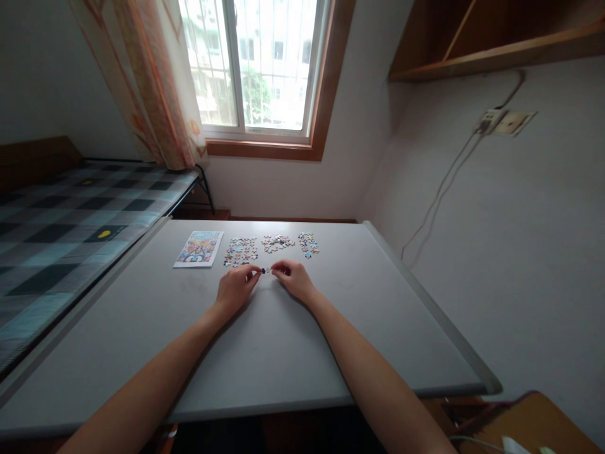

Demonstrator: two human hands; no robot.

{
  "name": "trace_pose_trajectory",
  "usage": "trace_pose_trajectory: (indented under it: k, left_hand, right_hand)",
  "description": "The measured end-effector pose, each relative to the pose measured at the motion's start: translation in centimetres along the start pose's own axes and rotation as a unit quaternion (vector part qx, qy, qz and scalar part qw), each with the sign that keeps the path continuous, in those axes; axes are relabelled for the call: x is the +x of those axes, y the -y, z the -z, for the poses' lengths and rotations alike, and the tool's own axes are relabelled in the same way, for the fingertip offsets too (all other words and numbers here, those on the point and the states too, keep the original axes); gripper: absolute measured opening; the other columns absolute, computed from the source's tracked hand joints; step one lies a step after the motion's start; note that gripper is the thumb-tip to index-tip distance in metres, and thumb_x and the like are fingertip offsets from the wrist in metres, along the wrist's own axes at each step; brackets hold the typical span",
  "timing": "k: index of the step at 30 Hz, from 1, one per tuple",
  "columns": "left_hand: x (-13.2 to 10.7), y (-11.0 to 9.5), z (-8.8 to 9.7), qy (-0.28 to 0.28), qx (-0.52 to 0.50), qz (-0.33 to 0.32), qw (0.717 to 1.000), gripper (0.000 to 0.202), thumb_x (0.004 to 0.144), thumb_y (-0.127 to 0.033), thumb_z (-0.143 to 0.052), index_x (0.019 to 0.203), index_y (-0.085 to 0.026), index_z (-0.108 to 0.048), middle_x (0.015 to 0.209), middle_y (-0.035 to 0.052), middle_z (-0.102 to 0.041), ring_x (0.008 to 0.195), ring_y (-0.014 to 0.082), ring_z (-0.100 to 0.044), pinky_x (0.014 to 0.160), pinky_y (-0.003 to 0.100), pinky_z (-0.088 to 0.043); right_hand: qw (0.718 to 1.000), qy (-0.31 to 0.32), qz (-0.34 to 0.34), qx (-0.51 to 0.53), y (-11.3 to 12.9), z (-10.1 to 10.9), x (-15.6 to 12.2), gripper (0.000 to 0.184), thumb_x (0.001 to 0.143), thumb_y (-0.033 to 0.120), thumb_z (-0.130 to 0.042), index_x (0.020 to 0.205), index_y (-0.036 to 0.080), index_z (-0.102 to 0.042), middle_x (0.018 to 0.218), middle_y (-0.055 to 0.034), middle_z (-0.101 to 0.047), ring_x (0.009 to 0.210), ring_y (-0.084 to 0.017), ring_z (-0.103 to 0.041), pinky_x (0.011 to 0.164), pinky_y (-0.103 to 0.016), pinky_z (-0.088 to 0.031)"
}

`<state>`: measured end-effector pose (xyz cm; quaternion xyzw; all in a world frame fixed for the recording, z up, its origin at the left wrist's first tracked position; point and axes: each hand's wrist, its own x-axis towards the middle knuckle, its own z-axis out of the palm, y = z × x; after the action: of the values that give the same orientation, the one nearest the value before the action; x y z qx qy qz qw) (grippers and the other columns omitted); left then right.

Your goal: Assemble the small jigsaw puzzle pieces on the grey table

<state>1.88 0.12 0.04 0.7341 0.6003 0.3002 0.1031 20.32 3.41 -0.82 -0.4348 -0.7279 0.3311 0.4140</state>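
Note:
My left hand (237,285) is closed, pinching a small dark blue puzzle piece (263,271) between thumb and fingertips. Facing it, my right hand (293,277) pinches a pale puzzle piece (268,270). The two pieces meet or nearly meet between my fingertips; whether they interlock I cannot tell. Just beyond my hands lie loose jigsaw pieces in three groups: a gridlike left group (241,251), a heaped middle group (278,243) and a smaller right group (309,243). A colourful printed picture sheet (198,248) lies flat to the left of them.
All of this rests on a grey table (265,359) with raised side edges. A bed with a checked cover (94,214) stands to the left. Ahead are a curtain (146,82) and a window (269,69). At right, a cable (439,189) hangs along the wall, beneath a wooden shelf (496,60).

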Motion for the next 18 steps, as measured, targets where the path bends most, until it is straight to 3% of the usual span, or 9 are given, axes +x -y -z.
trace_pose_trajectory:
  k: [18]
  left_hand:
    - [-0.06, 0.0, -0.08, 0.009, -0.007, -0.014, 1.0, 0.025, 0.085, -0.035, -0.049, 0.091, -0.022, -0.069, 0.071, 0.0008, -0.066, 0.063, 0.0143, -0.058, 0.059, 0.023, -0.038]
  right_hand:
    - [0.999, -0.005, 0.022, -0.038, 0.37, -0.12, -0.14, 0.008, 0.077, 0.018, -0.061, 0.08, 0.017, -0.068, 0.071, -0.0015, -0.064, 0.063, -0.011, -0.053, 0.064, -0.024, -0.043]
